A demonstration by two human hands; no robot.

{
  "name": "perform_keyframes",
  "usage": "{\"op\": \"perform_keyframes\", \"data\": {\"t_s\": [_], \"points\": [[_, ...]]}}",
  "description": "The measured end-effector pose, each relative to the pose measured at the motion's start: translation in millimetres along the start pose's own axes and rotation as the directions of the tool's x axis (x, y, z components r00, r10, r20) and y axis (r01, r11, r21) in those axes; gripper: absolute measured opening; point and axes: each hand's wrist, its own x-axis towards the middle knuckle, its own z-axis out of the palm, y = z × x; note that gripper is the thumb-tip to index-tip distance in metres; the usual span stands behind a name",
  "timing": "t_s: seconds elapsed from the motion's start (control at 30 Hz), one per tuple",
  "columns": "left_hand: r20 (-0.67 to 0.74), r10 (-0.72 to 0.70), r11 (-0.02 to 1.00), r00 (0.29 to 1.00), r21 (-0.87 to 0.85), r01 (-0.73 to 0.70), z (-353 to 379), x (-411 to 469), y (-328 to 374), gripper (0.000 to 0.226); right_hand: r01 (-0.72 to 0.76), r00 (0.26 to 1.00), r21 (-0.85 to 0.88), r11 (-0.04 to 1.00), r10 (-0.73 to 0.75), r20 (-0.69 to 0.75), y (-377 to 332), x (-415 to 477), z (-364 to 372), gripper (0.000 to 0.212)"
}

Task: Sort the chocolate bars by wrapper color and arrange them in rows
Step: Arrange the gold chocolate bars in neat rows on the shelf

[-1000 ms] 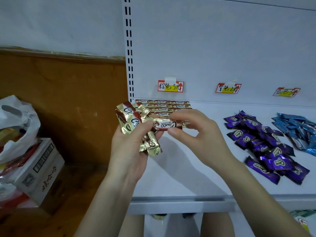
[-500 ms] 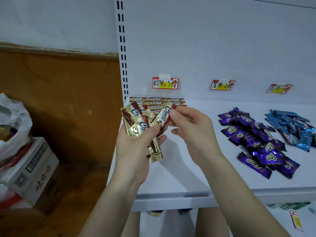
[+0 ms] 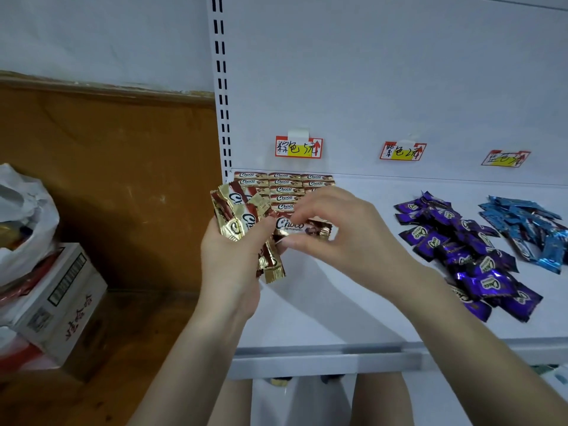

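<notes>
My left hand grips a fanned bunch of gold-and-brown chocolate bars above the shelf's left end. My right hand pinches a single brown bar, held level next to the bunch. Behind them, brown bars lie in neat rows at the back left of the white shelf. A loose heap of purple bars lies to the right. A heap of blue bars sits at the far right.
Three price tags hang on the back panel: brown, purple, blue. Left of the shelf, a cardboard box and a white plastic bag sit on a wooden floor. The shelf's front lip is near my forearms.
My right hand has pulled one brown bar out of the bunch and turned it level. My left hand still holds the remaining bars.
</notes>
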Motion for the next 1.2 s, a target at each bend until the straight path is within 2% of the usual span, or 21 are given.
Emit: {"op": "perform_keyframes", "data": {"t_s": [0.07, 0.1, 0.17, 0.27, 0.33, 0.57, 0.73, 0.83, 0.93, 1.03, 1.13, 1.2], "points": [[0.001, -0.010, 1.000, 1.000, 0.000, 0.010, -1, 0, 0, 0.034, 0.113, 0.994, -0.071, 0.991, -0.113, 0.004, 5, -4, 5, 0.026], [0.001, -0.020, 1.000, 1.000, 0.006, 0.020, -2, 0, 0, 0.035, 0.126, 0.992, -0.070, 0.990, -0.126, 0.007, 10, -3, 6, 0.023], [-0.001, -0.052, 0.999, 0.999, -0.005, 0.052, -4, 0, 0, 0.034, 0.068, 0.997, -0.022, 0.997, -0.067, 0.023, 22, 2, 6, 0.014], [-0.021, -0.135, 0.990, 0.991, -0.036, 0.134, -10, -3, -3, 0.030, -0.070, 0.982, -0.012, 0.997, 0.071, 0.174, 45, 6, 8, 0.012], [-0.041, -0.168, 0.985, 0.985, -0.036, 0.166, -14, -3, -6, 0.031, -0.121, 0.968, 0.012, 0.993, 0.115, 0.221, 52, 2, 10, 0.006], [-0.099, -0.139, 0.990, 0.985, -0.040, 0.136, -20, -1, -6, 0.029, -0.227, 0.940, 0.040, 0.973, 0.208, 0.270, 45, -3, 13, 0.009], [-0.144, -0.137, 0.990, 0.980, -0.043, 0.132, -25, -2, -3, 0.033, -0.179, 0.882, -0.097, 0.979, 0.203, 0.425, 38, 6, 30, 0.025], [-0.169, -0.140, 0.990, 0.976, -0.058, 0.132, -28, -2, -3, 0.036, -0.106, 0.859, -0.117, 0.987, 0.150, 0.490, 34, 9, 35, 0.021], [-0.174, -0.145, 0.989, 0.974, -0.060, 0.137, -30, -1, -3, 0.037, -0.049, 0.854, -0.131, 0.990, 0.109, 0.509, 35, 10, 33, 0.017], [-0.151, -0.149, 0.988, 0.977, -0.054, 0.142, -29, 0, -3, 0.037, -0.018, 0.882, -0.129, 0.991, 0.076, 0.465, 42, 14, 23, 0.014], [-0.136, -0.153, 0.988, 0.979, -0.043, 0.148, -28, 1, -5, 0.036, -0.060, 0.913, -0.170, 0.984, 0.123, 0.389, 59, 27, 9, 0.014], [-0.122, -0.159, 0.987, 0.980, -0.040, 0.155, -26, 2, -6, 0.034, -0.057, 0.907, -0.219, 0.974, 0.142, 0.397, 69, 34, 5, 0.016]]}}
